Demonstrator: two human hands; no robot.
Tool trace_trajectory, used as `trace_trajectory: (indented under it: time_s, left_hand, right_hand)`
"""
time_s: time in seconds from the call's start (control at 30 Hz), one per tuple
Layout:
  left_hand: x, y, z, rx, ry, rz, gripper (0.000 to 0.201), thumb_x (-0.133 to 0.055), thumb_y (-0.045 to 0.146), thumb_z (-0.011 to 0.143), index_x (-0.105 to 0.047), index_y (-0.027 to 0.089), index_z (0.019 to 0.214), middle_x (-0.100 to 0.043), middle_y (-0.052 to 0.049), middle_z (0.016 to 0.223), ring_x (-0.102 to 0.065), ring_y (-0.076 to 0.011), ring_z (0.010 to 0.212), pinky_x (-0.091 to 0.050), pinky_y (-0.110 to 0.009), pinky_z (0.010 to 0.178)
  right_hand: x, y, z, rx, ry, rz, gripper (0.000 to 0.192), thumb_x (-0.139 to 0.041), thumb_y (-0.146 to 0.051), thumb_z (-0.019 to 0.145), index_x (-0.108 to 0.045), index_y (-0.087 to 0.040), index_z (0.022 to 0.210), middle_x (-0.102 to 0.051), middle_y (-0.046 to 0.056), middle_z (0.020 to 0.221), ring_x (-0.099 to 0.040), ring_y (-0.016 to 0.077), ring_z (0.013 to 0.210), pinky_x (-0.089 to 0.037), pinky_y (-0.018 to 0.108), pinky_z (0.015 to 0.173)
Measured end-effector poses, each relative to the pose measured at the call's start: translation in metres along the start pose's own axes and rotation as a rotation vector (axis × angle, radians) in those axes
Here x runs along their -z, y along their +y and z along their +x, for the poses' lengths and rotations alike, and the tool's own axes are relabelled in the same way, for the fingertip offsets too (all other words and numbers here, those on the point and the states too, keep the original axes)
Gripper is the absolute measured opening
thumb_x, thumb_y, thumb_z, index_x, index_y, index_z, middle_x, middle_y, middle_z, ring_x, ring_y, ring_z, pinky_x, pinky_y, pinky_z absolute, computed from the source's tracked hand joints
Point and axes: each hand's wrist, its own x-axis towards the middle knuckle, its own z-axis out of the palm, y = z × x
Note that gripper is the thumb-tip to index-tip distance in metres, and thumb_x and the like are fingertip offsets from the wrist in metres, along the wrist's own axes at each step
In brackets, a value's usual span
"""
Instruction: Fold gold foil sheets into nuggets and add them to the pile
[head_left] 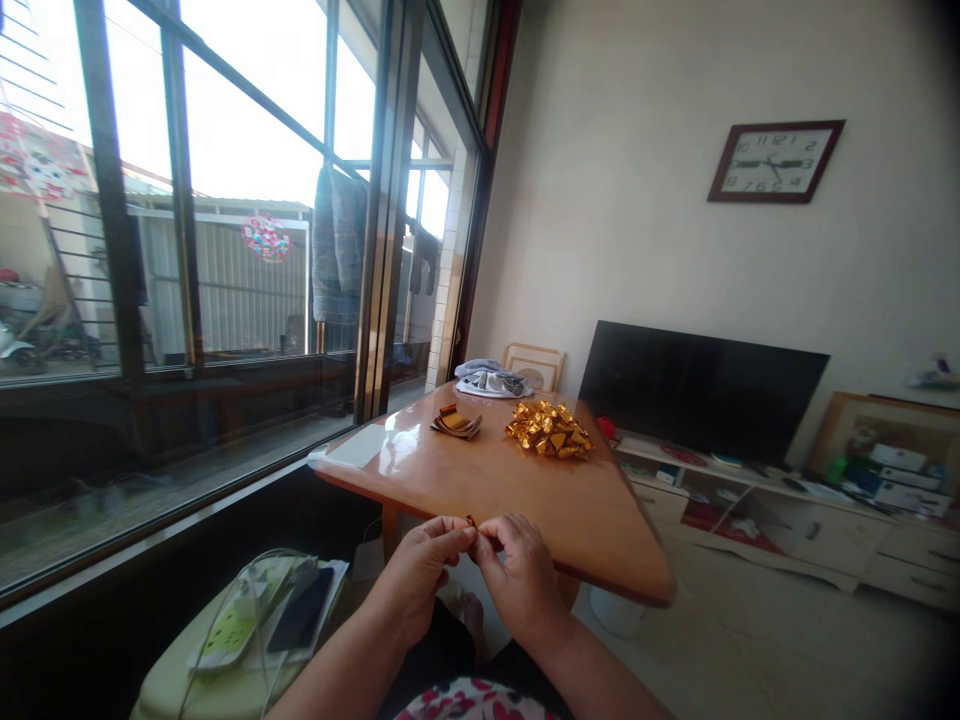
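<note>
My left hand (430, 562) and my right hand (517, 572) meet in front of the table's near edge, thumbs and fingers pinched together. Between the fingertips shows a small piece of gold foil (471, 521), mostly hidden by the fingers. Beyond, on the brown table (480, 488), lies a heap of shiny folded gold foil pieces (551, 430). To its left is a small stack of flat gold and brown foil sheets (456, 422).
Folded cloth (491, 378) lies at the table's far end, and a white sheet (352, 447) at its left edge. At lower left, a pale stool (169, 680) bears a power strip (238, 615) and a phone (301, 610) with cables. A television (701, 390) stands at right.
</note>
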Motion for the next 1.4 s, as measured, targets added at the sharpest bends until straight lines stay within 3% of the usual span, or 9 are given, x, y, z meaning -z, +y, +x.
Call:
trace_trajectory:
  time_s: [0.2, 0.43, 0.57, 0.73, 0.93, 1.1, 1.2, 1.4]
  left_hand:
    - [-0.002, 0.0, -0.005, -0.048, -0.025, 0.016, 0.023, -0.075, 0.036, 0.071, -0.062, 0.018, 0.07, -0.053, 0.002, 0.067, -0.04, -0.011, 0.062, -0.028, -0.024, 0.057]
    - [0.0, 0.004, -0.005, -0.188, 0.017, 0.06, 0.019, -0.074, 0.033, 0.074, -0.069, 0.017, 0.085, -0.062, -0.001, 0.075, -0.045, -0.0128, 0.066, -0.035, -0.025, 0.064]
    - [0.003, 0.008, -0.004, -0.187, -0.047, 0.077, 0.022, -0.075, 0.034, 0.075, -0.071, 0.016, 0.087, -0.061, 0.0, 0.074, -0.044, -0.012, 0.064, -0.035, -0.025, 0.062]
    - [0.005, 0.011, -0.003, -0.148, -0.139, 0.084, 0.019, -0.076, 0.032, 0.073, -0.071, 0.015, 0.081, -0.057, 0.001, 0.065, -0.043, -0.0106, 0.058, -0.032, -0.024, 0.057]
    - [0.004, 0.01, -0.003, -0.15, -0.095, 0.106, 0.016, -0.076, 0.029, 0.071, -0.067, 0.016, 0.072, -0.055, 0.003, 0.057, -0.042, -0.0092, 0.054, -0.03, -0.023, 0.055]
    - [0.003, 0.009, -0.002, -0.196, -0.003, 0.142, 0.019, -0.077, 0.031, 0.07, -0.069, 0.014, 0.073, -0.059, 0.001, 0.059, -0.044, -0.0099, 0.055, -0.033, -0.023, 0.055]
    - [0.003, 0.008, -0.003, -0.191, -0.008, 0.14, 0.021, -0.078, 0.033, 0.07, -0.069, 0.014, 0.074, -0.062, -0.001, 0.062, -0.05, -0.012, 0.057, -0.037, -0.024, 0.056]
    - [0.003, 0.007, -0.003, -0.221, -0.034, 0.163, 0.022, -0.078, 0.034, 0.07, -0.07, 0.014, 0.074, -0.067, -0.004, 0.068, -0.057, -0.0159, 0.064, -0.042, -0.025, 0.06]
  right_hand:
    - [0.001, 0.003, 0.0, -0.104, -0.011, 0.131, 0.017, -0.06, -0.029, 0.094, -0.065, -0.021, 0.08, -0.068, 0.003, 0.08, -0.06, 0.0193, 0.08, -0.042, 0.03, 0.074]
    - [-0.001, 0.01, 0.001, -0.418, -0.154, 0.653, 0.032, -0.06, -0.048, 0.093, -0.061, -0.019, 0.082, -0.056, -0.003, 0.065, -0.049, 0.0125, 0.059, -0.04, 0.024, 0.055]
    - [0.0, 0.009, 0.001, -0.483, -0.212, 0.838, 0.034, -0.065, -0.05, 0.09, -0.058, -0.018, 0.081, -0.051, -0.005, 0.065, -0.045, 0.0102, 0.057, -0.038, 0.022, 0.053]
    - [0.003, 0.005, 0.0, -0.516, -0.293, 0.906, 0.032, -0.067, -0.049, 0.087, -0.058, -0.019, 0.081, -0.053, -0.005, 0.066, -0.048, 0.0104, 0.058, -0.039, 0.022, 0.054]
    - [0.003, 0.007, 0.0, -0.485, -0.315, 0.767, 0.029, -0.062, -0.047, 0.089, -0.059, -0.019, 0.083, -0.054, -0.004, 0.066, -0.049, 0.0119, 0.059, -0.043, 0.023, 0.057]
    - [0.009, 0.0, 0.001, -0.117, -0.077, 0.273, 0.009, -0.063, -0.026, 0.086, -0.063, -0.02, 0.093, -0.065, 0.004, 0.092, -0.058, 0.02, 0.088, -0.048, 0.033, 0.08]
    - [0.013, -0.008, 0.003, 0.021, -0.076, 0.057, 0.011, -0.065, -0.017, 0.082, -0.064, -0.021, 0.092, -0.064, 0.004, 0.09, -0.057, 0.0218, 0.089, -0.046, 0.034, 0.082]
    - [0.009, -0.009, 0.004, -0.008, -0.051, 0.007, 0.014, -0.061, -0.01, 0.081, -0.062, -0.022, 0.088, -0.064, 0.003, 0.085, -0.058, 0.0206, 0.083, -0.045, 0.031, 0.075]
